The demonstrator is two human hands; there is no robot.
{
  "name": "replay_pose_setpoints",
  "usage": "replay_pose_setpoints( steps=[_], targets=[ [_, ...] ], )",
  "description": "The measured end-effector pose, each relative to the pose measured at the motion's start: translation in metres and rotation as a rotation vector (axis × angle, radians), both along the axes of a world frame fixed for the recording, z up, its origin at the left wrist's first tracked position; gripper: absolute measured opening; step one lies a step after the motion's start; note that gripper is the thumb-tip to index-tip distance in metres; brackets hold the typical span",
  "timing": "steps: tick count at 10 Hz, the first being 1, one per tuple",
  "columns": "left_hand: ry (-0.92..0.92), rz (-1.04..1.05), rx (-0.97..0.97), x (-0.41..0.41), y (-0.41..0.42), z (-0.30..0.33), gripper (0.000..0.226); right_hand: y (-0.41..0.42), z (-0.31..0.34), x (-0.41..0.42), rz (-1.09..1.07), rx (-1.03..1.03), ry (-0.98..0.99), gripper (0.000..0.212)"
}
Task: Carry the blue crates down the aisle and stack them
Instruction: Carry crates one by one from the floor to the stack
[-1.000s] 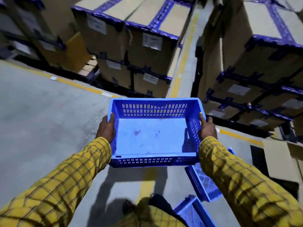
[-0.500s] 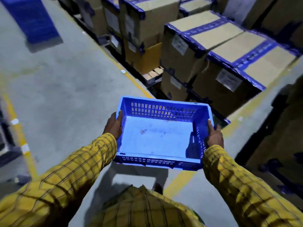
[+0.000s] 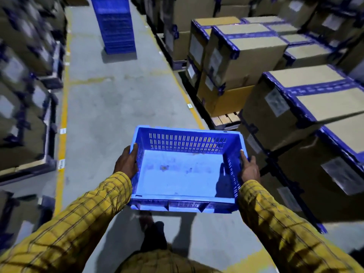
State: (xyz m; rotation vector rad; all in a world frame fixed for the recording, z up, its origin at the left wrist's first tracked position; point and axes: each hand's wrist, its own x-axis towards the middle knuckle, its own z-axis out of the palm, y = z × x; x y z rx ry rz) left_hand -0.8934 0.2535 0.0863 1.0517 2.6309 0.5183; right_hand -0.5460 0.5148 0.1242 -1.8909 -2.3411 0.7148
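Your fingers under crate (image 3: 183, 170) hidden. Far stack (image 3: 116, 26) cut by top edge. Left boxes (image 3: 21, 79) blurred, labels unreadable.

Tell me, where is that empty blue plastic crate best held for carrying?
By the rims of its two short ends, one from each side, as the left hand and right hand do on the blue plastic crate: it is wide, open-topped and level.
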Motion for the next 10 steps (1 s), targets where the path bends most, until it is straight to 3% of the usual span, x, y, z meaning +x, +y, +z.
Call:
replay_pose_setpoints(
  steps=[1, 2, 3, 4, 5, 6, 8, 10],
  targets=[
    [-0.081, 0.124, 0.088, -0.044, 0.007, 0.007, 0.041, 0.028, -0.009, -0.062, -0.075, -0.052, 0.107, 0.047],
    [-0.024, 0.158, 0.165, -0.097, 0.018, 0.013, 0.050, 0.048, 0.006, -0.139, -0.056, -0.013, 0.195, 0.060],
    [-0.014, 0.159, 0.125, -0.154, 0.029, 0.016, 0.045, 0.067, 0.015, -0.200, -0.094, -0.078, 0.250, 0.055],
    [-0.001, 0.134, 0.040, -0.224, 0.044, 0.014, 0.057, 0.094, 0.013, -0.258, -0.031, -0.076, 0.175, 0.042],
    [-0.057, 0.206, 0.116, -0.259, 0.058, 0.033, 0.046, 0.113, 0.014, -0.303, -0.016, -0.102, 0.190, 0.041],
    [-0.051, 0.293, 0.195, -0.287, 0.074, 0.054, 0.042, 0.137, 0.016, -0.345, 0.079, -0.084, 0.183, 0.043],
    [-0.006, 0.327, 0.263, -0.367, 0.116, 0.050, 0.054, 0.207, 0.007, -0.449, 0.292, -0.046, 0.042, 0.090],
    [-0.203, 0.505, 0.390, -0.447, 0.185, 0.054, 0.048, 0.304, -0.015, -0.556, 0.354, -0.022, 0.156, 0.082]
  ],
)
